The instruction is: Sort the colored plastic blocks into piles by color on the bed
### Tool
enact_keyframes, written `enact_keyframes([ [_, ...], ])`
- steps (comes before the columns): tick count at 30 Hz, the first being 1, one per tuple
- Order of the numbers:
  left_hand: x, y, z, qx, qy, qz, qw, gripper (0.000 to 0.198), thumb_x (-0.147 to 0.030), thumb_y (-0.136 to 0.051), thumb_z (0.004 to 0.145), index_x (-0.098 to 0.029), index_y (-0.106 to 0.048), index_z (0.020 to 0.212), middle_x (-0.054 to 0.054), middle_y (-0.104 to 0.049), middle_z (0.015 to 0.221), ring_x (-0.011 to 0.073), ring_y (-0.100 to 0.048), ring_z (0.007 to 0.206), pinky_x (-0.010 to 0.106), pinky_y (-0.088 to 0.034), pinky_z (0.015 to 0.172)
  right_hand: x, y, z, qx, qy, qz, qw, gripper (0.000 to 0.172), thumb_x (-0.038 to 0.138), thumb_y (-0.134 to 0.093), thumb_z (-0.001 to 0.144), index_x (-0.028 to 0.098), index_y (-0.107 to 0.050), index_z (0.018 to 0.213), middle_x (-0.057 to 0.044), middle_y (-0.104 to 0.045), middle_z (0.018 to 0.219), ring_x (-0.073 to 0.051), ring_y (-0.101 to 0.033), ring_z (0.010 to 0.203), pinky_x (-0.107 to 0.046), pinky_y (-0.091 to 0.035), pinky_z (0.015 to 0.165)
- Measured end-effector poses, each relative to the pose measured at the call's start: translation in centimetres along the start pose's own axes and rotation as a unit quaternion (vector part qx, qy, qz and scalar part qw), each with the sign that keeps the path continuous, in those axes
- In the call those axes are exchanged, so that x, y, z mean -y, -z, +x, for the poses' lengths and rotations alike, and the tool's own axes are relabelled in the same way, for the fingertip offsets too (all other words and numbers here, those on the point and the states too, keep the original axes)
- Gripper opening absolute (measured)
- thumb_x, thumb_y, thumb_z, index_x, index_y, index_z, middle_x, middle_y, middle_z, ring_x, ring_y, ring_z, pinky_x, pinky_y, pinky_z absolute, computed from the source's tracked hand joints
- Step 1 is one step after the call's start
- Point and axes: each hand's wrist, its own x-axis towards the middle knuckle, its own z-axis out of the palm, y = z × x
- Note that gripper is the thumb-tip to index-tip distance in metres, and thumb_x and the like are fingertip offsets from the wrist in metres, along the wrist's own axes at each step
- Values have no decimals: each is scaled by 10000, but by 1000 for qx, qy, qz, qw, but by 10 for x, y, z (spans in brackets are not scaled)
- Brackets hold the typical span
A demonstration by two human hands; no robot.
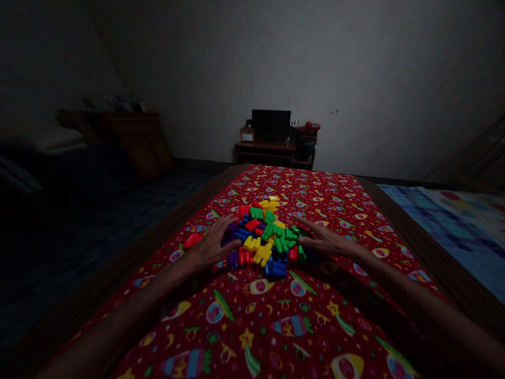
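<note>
A loose heap of plastic toy blocks lies on a red patterned cloth [284, 326]. Among them are yellow blocks [262, 253], green blocks [283, 239], blue blocks [275, 269], red blocks [245, 257] and purple blocks [232, 260]. My left hand [216, 239] is at the heap's left side, fingers apart, beside the purple blocks; whether it touches them is unclear. On the right side, my right hand [325, 239] has its fingers spread near the green blocks. Neither hand grips a block. One red block [192, 241] lies apart, left of my left hand.
At the far wall stands a desk [264, 146] with a monitor [271, 123] and a small box [247, 135]. A wooden cabinet [138, 139] is at the left. To the right lies a blue checked sheet [430, 226]. The room is dim.
</note>
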Motion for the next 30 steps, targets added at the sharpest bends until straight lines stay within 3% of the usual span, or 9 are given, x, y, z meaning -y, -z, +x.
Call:
enact_keyframes([
  [3, -7, -21, -21, 52, -23, 51, 997, 1030, -693, -679, 632, -261, -278, 1477, 184, -220, 1556, 454, -167, 1408, 649, -302, 1032, -13, -21, -28, 11, 9, -72, 997, 973, 592, -702, 698, 273, -258, 1504, -128, -280, 1546, -353, -285, 1399, -514, -342, 1088],
  [5, -16, -39, -22, 46, -26, 62, 997, 1159, -637, -781, 525, -286, -242, 1489, 194, -134, 1575, 496, -83, 1408, 695, -276, 1011, -9, -43, -25, -21, 23, -90, 995, 957, 534, -700, 725, 261, -230, 1513, -150, -250, 1550, -359, -252, 1411, -525, -328, 1092],
  [9, -31, -56, -11, -15, -30, 26, 999, 971, -453, -741, 691, -262, -222, 1489, 188, -134, 1572, 402, -173, 1424, 618, -247, 1088, 11, -78, 18, -102, 80, -60, 990, 862, 424, -639, 803, 244, -195, 1520, -155, -288, 1528, -323, -300, 1394, -513, -323, 1100],
  [13, -29, -35, -10, -49, -29, -11, 998, 742, -351, -597, 837, -278, -231, 1478, 125, -172, 1574, 312, -213, 1434, 518, -308, 1110, 31, -89, 66, -121, 121, -23, 985, 731, 409, -597, 838, 266, -294, 1488, -112, -338, 1515, -300, -302, 1396, -505, -305, 1111],
  [15, -19, -19, -14, -60, -15, -10, 998, 681, -383, -552, 864, -294, -252, 1468, 96, -202, 1570, 298, -245, 1425, 498, -343, 1098, 41, -89, 87, -110, 134, 3, 985, 690, 428, -591, 841, 241, -354, 1462, -108, -400, 1482, -291, -348, 1372, -487, -321, 1102],
  [19, 17, 1, -25, -92, 18, 36, 995, 574, -455, -449, 906, -251, -342, 1432, 103, -333, 1519, 299, -305, 1398, 523, -309, 1115, 45, -73, 125, -96, 118, 93, 984, 597, 509, -525, 864, 228, -469, 1387, -68, -616, 1278, -243, -570, 1167, -413, -445, 997],
  [23, 47, 0, -36, -101, 108, 67, 987, 564, -490, -319, 943, -202, -350, 1427, 135, -379, 1493, 316, -264, 1415, 576, -239, 1127, 15, -36, 149, -186, 68, 103, 975, 569, 572, -452, 875, 178, -590, 1262, -100, -622, 1266, -257, -557, 1188, -396, -419, 1018],
  [26, 47, -8, -33, -61, 140, 31, 988, 601, -497, -245, 958, -164, -287, 1457, 157, -335, 1517, 298, -246, 1425, 559, -220, 1139, -14, -18, 158, -224, -28, 47, 973, 562, 600, -414, 880, 175, -622, 1184, -139, -627, 1238, -287, -532, 1211, -452, -364, 1053],
  [30, 33, -23, 2, -57, 141, -52, 987, 661, -565, -261, 938, -192, -232, 1484, 122, -243, 1564, 262, -168, 1452, 499, -211, 1160, -27, -31, 168, -172, -67, 29, 982, 641, 652, -285, 896, 145, -655, 1028, -156, -673, 1083, -294, -588, 1092, -465, -418, 987],
])
